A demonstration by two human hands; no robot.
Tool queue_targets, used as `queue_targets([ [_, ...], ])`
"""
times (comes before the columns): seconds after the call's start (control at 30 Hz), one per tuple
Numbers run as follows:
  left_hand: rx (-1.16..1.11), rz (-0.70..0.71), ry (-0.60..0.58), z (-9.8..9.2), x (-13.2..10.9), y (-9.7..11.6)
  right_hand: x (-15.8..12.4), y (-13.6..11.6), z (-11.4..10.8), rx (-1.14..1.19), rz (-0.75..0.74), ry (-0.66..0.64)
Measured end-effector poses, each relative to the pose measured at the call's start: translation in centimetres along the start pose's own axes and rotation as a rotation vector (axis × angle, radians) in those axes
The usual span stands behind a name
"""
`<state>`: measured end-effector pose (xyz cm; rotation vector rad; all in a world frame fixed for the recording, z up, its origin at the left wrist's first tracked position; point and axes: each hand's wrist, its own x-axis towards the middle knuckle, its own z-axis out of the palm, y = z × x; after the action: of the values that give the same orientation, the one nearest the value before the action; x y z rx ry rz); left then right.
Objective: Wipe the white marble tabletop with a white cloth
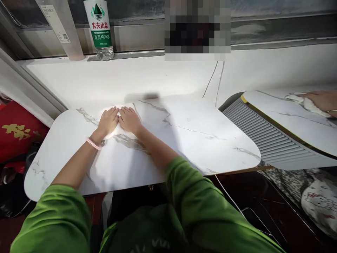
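Observation:
Both hands lie palm down, side by side, near the back edge of the white marble-patterned tabletop [210,130]. My left hand [108,121], with a pink beaded bracelet [93,143] at its wrist, has its fingers stretched forward. Its thumb side meets that of my right hand [129,120], which is also flat with fingers extended. A bright white cloth-like piece [114,132] shows around and under the two hands; glare blurs its outline against the tabletop. Neither hand is wrapped around anything, and the palms are hidden.
On the sill behind stand a labelled water bottle [99,31] and a frosted bottle [65,35]. At right, another person's hand [322,100] rests on a white cloth [306,103] on a second marble-patterned top [295,119]. A red bag [21,131] lies at left; thin cables [220,82] hang behind.

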<state>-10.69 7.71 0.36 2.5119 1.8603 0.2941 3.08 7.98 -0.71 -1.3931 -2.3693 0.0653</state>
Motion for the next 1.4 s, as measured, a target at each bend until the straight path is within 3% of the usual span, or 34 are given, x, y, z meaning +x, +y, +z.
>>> queue_targets([
  [0.13,0.018,0.03,-0.012,-0.7,-6.6,0.9,-5.0,-3.4,-0.8,0.0,-0.04,-0.026],
  [0.27,0.028,0.033,-0.01,-1.9,-14.4,-0.9,-8.9,-9.4,-0.7,0.051,-0.113,-0.008],
  [0.4,0.046,-0.064,0.003,-3.7,-20.7,-4.9,-9.2,-15.7,0.2,0.134,-0.229,-0.045],
  [0.53,0.033,-0.15,0.005,-5.0,-23.5,-8.8,-7.4,-19.9,1.4,0.159,-0.312,-0.048],
  [0.67,0.001,-0.167,0.01,-5.2,-21.7,-11.7,-4.4,-20.8,2.6,0.144,-0.298,-0.059],
  [0.87,-0.019,-0.174,0.033,-4.2,-12.9,-15.2,3.1,-18.0,4.6,0.13,-0.2,-0.081],
  [1.0,-0.038,-0.135,0.033,-3.5,-7.1,-16.0,6.8,-15.3,5.8,0.123,-0.11,-0.013],
  [1.1,-0.035,-0.116,0.009,-3.3,-4.8,-15.8,7.9,-13.9,6.3,0.106,-0.063,0.012],
  [1.23,0.019,-0.127,-0.015,-3.3,-5.1,-14.9,7.4,-13.4,5.8,0.09,-0.09,0.004],
  [1.4,0.093,-0.143,-0.009,-3.2,-10.3,-11.5,2.4,-13.9,3.8,0.067,-0.184,-0.039],
])
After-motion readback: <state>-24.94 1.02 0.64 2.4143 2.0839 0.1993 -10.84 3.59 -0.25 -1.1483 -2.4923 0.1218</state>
